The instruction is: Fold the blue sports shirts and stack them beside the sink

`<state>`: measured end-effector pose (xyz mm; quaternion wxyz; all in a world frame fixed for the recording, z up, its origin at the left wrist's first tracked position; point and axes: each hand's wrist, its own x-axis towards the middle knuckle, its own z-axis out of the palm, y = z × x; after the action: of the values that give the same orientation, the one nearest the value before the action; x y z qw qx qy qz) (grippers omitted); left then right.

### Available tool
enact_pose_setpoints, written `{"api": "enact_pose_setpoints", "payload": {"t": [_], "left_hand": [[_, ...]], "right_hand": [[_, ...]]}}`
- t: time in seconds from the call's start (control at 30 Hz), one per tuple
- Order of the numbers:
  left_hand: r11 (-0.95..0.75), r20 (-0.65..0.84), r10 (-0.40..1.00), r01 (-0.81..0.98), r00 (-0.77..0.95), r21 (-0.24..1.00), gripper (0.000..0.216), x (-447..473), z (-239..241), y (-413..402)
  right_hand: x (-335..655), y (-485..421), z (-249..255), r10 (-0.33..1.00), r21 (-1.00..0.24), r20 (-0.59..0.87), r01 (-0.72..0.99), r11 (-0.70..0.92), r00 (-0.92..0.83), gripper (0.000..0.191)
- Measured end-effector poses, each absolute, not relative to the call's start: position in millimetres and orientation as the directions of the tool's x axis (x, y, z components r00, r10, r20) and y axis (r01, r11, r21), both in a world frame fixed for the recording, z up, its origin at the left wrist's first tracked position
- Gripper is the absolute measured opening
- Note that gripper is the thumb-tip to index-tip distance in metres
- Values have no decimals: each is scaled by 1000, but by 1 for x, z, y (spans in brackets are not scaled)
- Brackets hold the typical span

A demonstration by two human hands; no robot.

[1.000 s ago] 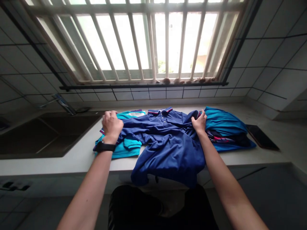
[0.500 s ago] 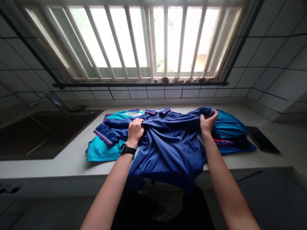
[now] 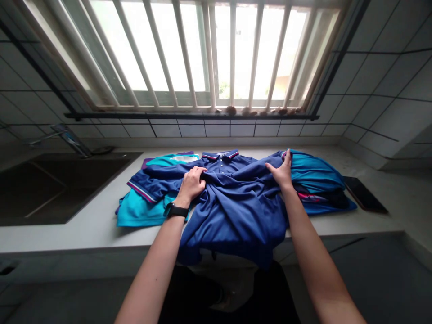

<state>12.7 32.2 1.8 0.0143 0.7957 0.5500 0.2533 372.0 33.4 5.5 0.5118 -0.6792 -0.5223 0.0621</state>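
A dark blue polo shirt [image 3: 236, 207] lies collar-away on the pale counter [image 3: 84, 229], its hem hanging over the front edge. My left hand [image 3: 192, 183], with a black watch on the wrist, is closed on a bunched fold of the shirt left of the button placket. My right hand [image 3: 281, 173] lies on the shirt's right shoulder with fingers stretched along the cloth, pressing it down. The shirt's left sleeve with striped cuff [image 3: 143, 189] spreads out to the left.
A teal shirt [image 3: 138, 211] lies under the blue one at left. A pile of teal and dark garments [image 3: 317, 180] sits at right, with a dark flat phone-like slab [image 3: 364, 194] beyond it. A dark sink [image 3: 50, 184] with tap is at left; a barred window stands behind.
My left hand moved from the left sleeve to the shirt's middle and gripped a fold. My right hand lifted the right shoulder, then laid it down and flattened onto it.
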Motion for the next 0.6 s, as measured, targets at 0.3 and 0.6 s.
{"api": "enact_pose_setpoints", "payload": {"t": [0.3, 0.6], "left_hand": [[-407, 418, 870, 860, 262, 308, 44, 12, 0, 33], [-415, 432, 862, 857, 265, 304, 44, 11, -4, 35]], "right_hand": [[365, 18, 7, 823, -611, 231, 736, -293, 519, 52], [367, 23, -5, 989, -633, 90, 759, 149, -119, 62]]}}
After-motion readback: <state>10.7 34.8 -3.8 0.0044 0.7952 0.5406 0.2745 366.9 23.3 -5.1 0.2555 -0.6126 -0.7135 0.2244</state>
